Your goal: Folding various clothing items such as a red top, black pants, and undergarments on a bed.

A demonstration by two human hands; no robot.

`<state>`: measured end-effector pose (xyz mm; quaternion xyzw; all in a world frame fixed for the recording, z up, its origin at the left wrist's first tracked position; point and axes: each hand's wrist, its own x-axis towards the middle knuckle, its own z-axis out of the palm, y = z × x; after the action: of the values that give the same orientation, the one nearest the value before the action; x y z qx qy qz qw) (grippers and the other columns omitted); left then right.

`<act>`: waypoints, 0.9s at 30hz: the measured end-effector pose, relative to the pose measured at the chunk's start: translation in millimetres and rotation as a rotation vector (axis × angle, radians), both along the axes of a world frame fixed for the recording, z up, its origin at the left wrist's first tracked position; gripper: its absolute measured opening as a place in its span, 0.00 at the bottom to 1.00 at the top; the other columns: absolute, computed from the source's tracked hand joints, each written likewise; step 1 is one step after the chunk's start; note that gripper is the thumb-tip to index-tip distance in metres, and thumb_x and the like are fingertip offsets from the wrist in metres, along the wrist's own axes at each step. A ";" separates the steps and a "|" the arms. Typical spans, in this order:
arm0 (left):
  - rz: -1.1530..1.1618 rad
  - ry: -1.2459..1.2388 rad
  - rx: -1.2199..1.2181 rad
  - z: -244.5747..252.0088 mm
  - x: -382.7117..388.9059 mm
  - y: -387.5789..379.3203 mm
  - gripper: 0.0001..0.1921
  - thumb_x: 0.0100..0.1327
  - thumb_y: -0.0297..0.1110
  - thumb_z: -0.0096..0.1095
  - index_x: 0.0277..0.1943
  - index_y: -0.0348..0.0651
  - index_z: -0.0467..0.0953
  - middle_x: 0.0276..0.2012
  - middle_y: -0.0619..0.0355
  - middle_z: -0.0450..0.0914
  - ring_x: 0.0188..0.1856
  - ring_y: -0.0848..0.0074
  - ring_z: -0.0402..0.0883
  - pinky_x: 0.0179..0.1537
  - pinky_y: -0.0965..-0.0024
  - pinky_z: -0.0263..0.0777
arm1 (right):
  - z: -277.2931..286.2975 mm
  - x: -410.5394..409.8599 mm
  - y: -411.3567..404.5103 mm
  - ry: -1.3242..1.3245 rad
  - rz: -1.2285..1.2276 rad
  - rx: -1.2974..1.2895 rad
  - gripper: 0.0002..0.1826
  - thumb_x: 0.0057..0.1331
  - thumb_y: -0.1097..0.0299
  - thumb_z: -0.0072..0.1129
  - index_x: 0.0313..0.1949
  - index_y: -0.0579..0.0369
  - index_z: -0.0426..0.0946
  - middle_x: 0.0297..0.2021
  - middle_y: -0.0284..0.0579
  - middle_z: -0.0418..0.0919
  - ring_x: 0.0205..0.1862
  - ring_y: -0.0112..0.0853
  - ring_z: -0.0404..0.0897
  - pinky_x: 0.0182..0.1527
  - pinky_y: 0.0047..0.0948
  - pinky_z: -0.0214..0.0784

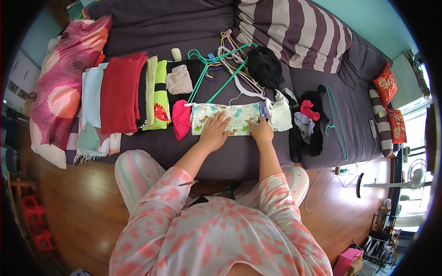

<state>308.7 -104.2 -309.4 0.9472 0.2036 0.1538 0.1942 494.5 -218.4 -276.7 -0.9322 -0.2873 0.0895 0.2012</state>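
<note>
A white cloth with a dinosaur print (238,117) lies folded in a long strip on the dark sofa seat. My left hand (215,128) rests flat on it, fingers spread. At the strip's right end my right hand (261,129) has its fingers bent at the cloth's edge; whether they pinch it is unclear. A lavender cloth (263,109) and a crumpled white garment (280,112) lie just beyond that hand. A bright pink cloth (181,119) touches the strip's left end. Behind it are green hangers (207,62) and a white hanger (241,88).
Folded clothes, among them a red one (121,93) and a lime one (160,96), are lined up at left. A black garment (265,67) lies behind the hangers. Loose dark clothing (316,120) and another green hanger (336,124) lie at right. A striped cushion (297,31) leans behind.
</note>
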 end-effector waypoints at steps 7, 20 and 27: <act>0.208 -0.364 -1.116 26.7 -49.1 48.2 0.31 0.80 0.49 0.39 0.76 0.37 0.54 0.76 0.45 0.56 0.78 0.61 0.55 0.76 0.61 0.47 | 31.6 -64.4 52.8 0.077 0.216 0.447 0.17 0.62 0.65 0.61 0.50 0.54 0.74 0.38 0.62 0.83 0.42 0.58 0.83 0.45 0.52 0.75; 0.372 -0.457 -1.519 26.1 -73.5 80.6 0.26 0.80 0.43 0.42 0.76 0.51 0.57 0.61 0.54 0.74 0.57 0.72 0.75 0.61 0.69 0.67 | -20.3 -159.3 104.8 0.232 0.469 0.520 0.25 0.64 0.68 0.60 0.60 0.53 0.67 0.41 0.61 0.82 0.38 0.54 0.83 0.43 0.48 0.75; 0.327 -0.413 -0.706 25.1 -63.5 70.4 0.21 0.68 0.27 0.60 0.63 0.50 0.75 0.54 0.51 0.75 0.52 0.65 0.76 0.57 0.64 0.68 | 11.7 -136.0 80.3 0.530 0.530 0.381 0.19 0.66 0.68 0.58 0.56 0.54 0.72 0.44 0.55 0.82 0.42 0.52 0.83 0.42 0.46 0.74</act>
<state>245.2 -33.7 -284.2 0.7273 0.3480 0.2897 0.5158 358.4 -138.1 -265.0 -0.7169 -0.4668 0.3201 0.4069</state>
